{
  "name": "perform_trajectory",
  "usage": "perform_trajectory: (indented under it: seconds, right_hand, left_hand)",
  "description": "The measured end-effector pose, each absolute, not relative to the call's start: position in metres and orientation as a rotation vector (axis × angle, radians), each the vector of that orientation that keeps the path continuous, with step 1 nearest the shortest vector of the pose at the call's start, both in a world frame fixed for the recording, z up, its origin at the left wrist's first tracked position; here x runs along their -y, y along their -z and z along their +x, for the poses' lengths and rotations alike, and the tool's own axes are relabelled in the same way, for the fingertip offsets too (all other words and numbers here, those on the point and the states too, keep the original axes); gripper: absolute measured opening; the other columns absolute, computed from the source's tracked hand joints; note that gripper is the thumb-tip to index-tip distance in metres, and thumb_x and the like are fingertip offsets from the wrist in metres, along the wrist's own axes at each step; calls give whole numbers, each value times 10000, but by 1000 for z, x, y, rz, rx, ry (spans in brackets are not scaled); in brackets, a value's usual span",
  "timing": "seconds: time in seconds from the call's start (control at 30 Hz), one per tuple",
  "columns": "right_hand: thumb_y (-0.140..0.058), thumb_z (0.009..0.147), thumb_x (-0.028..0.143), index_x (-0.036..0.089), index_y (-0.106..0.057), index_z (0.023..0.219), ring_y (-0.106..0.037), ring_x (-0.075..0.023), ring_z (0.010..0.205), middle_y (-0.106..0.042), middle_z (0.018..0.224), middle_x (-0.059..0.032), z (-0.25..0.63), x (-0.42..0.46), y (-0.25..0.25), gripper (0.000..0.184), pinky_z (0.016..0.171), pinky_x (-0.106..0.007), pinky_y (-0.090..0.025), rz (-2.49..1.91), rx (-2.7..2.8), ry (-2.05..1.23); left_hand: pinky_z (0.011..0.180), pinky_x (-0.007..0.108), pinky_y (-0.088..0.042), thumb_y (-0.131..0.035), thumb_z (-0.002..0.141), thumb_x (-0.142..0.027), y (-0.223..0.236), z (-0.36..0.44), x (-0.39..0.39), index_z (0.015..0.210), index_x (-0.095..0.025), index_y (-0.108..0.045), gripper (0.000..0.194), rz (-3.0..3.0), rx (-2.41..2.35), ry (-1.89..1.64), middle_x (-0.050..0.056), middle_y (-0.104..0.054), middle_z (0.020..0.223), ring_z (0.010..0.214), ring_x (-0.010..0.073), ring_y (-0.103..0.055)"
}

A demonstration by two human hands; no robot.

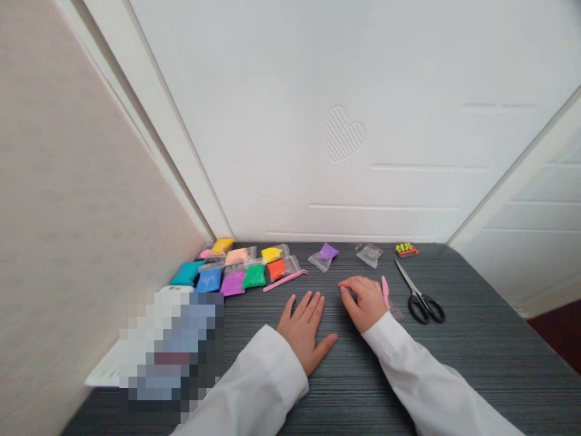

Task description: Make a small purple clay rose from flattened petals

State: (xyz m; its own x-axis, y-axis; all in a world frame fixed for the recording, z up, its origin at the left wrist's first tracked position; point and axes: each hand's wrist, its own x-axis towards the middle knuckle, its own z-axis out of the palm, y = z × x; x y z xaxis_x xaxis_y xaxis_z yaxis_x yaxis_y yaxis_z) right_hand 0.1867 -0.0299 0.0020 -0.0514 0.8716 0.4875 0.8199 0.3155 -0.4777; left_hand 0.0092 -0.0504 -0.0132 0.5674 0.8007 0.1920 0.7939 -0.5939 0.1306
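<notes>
My left hand [305,330] lies flat on the dark table, palm down, with fingers spread and thumb out to the side. To its right, my right hand [365,301] is closed, thumb and forefinger pinched together; a tiny purplish spot shows at the fingertips, too small to name. Just beyond my right hand is a purple clay packet [329,251] on a clear zip bag [320,261]. A pink plastic knife [385,289] and a clear wrapper [396,310] lie against the right side of that hand. Pink tweezers [285,281] rest beyond my left fingertips.
Black-handled scissors [420,300] lie at the right. Several bagged clay packs, including green [254,277], blue [209,280] and orange [276,269], cluster at the back left. A clear bag [370,254] and a colourful small piece [406,249] sit near the white panel [290,121]. A blurred-out item [177,351] is at left.
</notes>
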Motion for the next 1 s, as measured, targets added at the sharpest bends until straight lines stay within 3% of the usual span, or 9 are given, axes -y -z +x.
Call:
perform_trajectory:
  seconds: [0.33,0.67,1.0]
  right_hand:
    - [-455,748,210,216,-595,795,-541,-152,815,-623,826,-13,188,27,3,148,745,-306,-322,-1438,1872,-42]
    - [-441,749,226,215,-600,759,-554,-154,766,-632,779,-11,185,26,5,160,725,-306,-325,-1404,1843,28]
    - [-459,738,221,225,-603,758,-549,-162,778,-638,790,-5,184,29,5,145,759,-320,-306,-1424,1838,22]
  left_hand:
    - [1007,403,-139,-208,780,-559,16,18,18,1256,-184,-321,617,2746,-1379,-447,56,-328,1330,1249,217,-202]
    - [1010,400,-134,-347,737,-542,29,-6,28,1239,-238,-337,588,2771,-1225,-478,13,-371,1307,1217,193,-284]
    - [976,443,-206,-450,706,-465,24,-26,52,1191,-271,-405,524,2730,-1214,-561,17,-467,1220,1135,233,-363]
